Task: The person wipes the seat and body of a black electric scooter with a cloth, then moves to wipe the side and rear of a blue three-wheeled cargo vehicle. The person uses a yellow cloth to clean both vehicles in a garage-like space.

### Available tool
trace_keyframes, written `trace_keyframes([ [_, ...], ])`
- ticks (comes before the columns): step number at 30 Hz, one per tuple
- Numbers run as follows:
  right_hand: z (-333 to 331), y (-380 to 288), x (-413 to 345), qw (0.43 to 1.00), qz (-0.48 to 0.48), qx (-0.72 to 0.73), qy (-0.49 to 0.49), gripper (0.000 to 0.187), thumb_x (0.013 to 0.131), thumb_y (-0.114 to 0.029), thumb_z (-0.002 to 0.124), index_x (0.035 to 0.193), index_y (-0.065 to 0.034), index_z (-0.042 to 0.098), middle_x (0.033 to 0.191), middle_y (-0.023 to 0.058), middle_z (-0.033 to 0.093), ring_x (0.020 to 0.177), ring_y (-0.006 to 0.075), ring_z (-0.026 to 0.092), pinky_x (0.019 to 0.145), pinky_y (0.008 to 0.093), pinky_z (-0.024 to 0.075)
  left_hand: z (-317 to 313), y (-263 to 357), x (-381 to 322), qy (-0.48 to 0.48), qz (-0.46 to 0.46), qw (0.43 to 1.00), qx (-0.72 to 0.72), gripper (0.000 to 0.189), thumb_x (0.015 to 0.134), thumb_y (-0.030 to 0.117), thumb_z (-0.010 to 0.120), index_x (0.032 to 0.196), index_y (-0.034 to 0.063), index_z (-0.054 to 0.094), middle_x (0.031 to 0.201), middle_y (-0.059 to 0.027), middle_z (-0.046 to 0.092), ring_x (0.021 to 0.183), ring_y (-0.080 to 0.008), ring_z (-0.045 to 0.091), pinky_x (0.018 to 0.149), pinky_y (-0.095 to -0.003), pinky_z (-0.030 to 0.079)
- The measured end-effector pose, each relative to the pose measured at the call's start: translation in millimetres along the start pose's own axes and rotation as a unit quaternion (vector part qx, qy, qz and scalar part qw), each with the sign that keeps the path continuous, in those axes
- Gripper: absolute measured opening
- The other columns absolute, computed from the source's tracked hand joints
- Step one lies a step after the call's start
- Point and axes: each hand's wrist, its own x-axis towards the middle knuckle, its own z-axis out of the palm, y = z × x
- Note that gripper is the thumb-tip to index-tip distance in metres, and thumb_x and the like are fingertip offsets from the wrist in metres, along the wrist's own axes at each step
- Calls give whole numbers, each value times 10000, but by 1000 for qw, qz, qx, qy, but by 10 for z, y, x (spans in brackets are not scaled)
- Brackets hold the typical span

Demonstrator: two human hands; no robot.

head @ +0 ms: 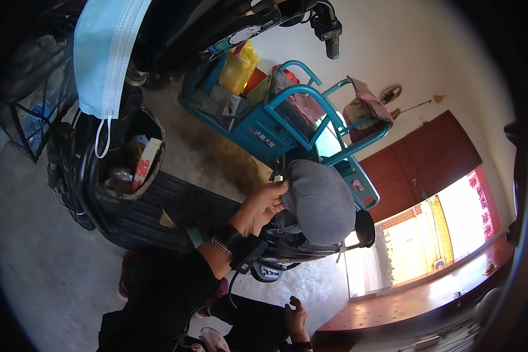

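Observation:
My left hand (260, 207) is at the edge of a grey cloth cover (323, 202) on what looks like the scooter's seat. Its thumb presses on the cloth and its fingers curl beneath, pinching the edge. That wrist wears a dark band and a small black box (249, 254) with a cable. Lower in the view, my right hand (295, 317) is raised beside my dark-trousered leg, fingers loosely bent and apart, holding nothing. The black footboard (171, 209) of the scooter stretches left from the seat, with a dry leaf (167, 218) on it.
A blue face mask (108, 57) hangs over the scooter's front pocket (158, 145), which holds a white and red box (146, 165). Behind stands a teal cargo tricycle (264, 138) with a yellow bag (240, 68). A reddish table (378, 308) and a brown door (422, 163) are at right.

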Motion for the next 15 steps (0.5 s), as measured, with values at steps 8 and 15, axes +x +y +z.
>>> trace_keyframes([
  [8, 148, 210, -28, 998, 6, 52, 28, 278, 854, -118, 631, 1113, -28, 683, 1039, 171, 733, 957, 335, 710, 874, 425, 548, -33, 36, 38, 23, -25, 999, -14, 166, 952, 214, 701, 1101, 167, 646, 1095, 32, 665, 1029, -145, 617, 946, -349, 453],
  [15, 127, 190, -58, 997, 54, 46, 29, 241, 853, -115, 587, 1038, -35, 719, 1009, 172, 738, 959, 349, 706, 885, 421, 547, -77, 118, 94, -2, -37, 999, 22, 196, 954, 168, 692, 1139, 178, 628, 1104, 53, 666, 1058, -145, 626, 935, -373, 458],
])
